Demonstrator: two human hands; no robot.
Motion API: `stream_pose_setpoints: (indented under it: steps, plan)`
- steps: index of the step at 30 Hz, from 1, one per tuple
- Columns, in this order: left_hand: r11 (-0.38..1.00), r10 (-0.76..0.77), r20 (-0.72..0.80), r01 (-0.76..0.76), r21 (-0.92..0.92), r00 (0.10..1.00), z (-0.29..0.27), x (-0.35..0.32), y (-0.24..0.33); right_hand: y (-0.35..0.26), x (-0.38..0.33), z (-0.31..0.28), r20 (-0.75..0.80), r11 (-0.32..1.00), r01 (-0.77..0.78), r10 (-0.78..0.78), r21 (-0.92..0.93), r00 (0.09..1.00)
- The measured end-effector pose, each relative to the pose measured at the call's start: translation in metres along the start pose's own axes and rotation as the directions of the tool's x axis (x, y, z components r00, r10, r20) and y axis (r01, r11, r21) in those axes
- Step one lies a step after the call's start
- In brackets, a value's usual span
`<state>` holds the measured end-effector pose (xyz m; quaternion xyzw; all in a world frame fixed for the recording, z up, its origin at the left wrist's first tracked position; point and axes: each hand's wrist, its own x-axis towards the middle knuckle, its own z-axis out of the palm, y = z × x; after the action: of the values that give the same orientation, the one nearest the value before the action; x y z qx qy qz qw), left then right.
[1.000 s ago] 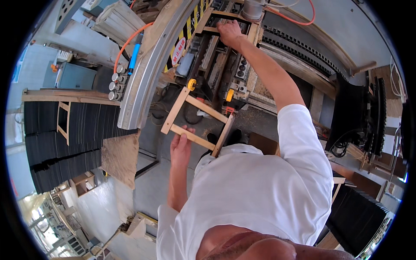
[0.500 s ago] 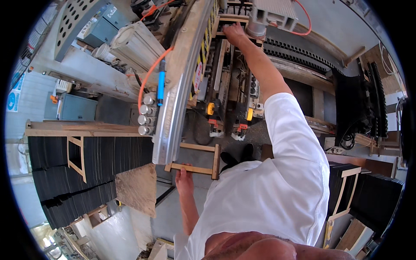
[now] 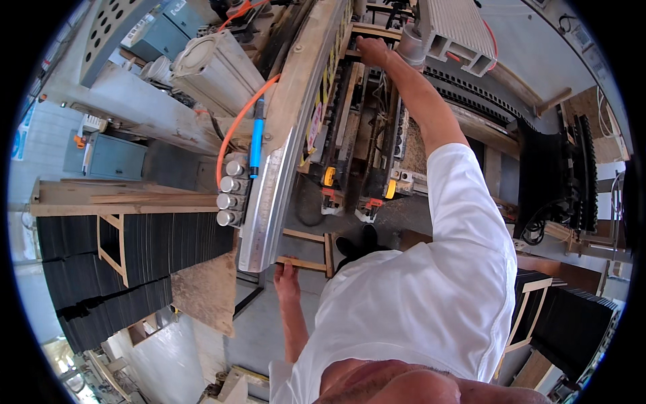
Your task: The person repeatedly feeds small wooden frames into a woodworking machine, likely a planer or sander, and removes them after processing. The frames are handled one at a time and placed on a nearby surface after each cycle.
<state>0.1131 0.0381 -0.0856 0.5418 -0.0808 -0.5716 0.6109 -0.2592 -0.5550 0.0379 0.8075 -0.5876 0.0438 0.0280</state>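
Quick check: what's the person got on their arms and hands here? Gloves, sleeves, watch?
Both hands are bare: no gloves on the left hand or right hand, and no watch or band shows. A white short-sleeved shirt covers the upper arms; the forearms are uncovered.

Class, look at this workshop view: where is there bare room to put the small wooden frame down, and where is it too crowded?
Bare grey floor lies between the chipboard sheet and the left hand holding the small wooden frame. Crowded: the machine bed around the right hand, and the black panel stacks.
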Motion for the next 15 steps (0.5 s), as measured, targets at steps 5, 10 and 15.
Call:
stream_pose_setpoints:
  steps: [5,10,15]
  plan:
    - [0.998,-0.053,-0.088,0.056,0.027,0.995,0.019,-0.007,-0.014,-0.02,-0.002,-0.011,0.05,0.986,0.109,-0.104,-0.125,0.993]
    - [0.994,-0.033,-0.119,0.045,0.098,0.992,0.032,-0.011,-0.02,0.015,0.023,0.03,0.1,0.78,0.246,-0.232,-0.575,0.968]
    - [0.998,-0.01,-0.186,0.021,0.053,0.982,0.038,-0.024,-0.042,-0.009,0.006,0.005,0.055,0.805,0.229,-0.238,-0.548,0.97]
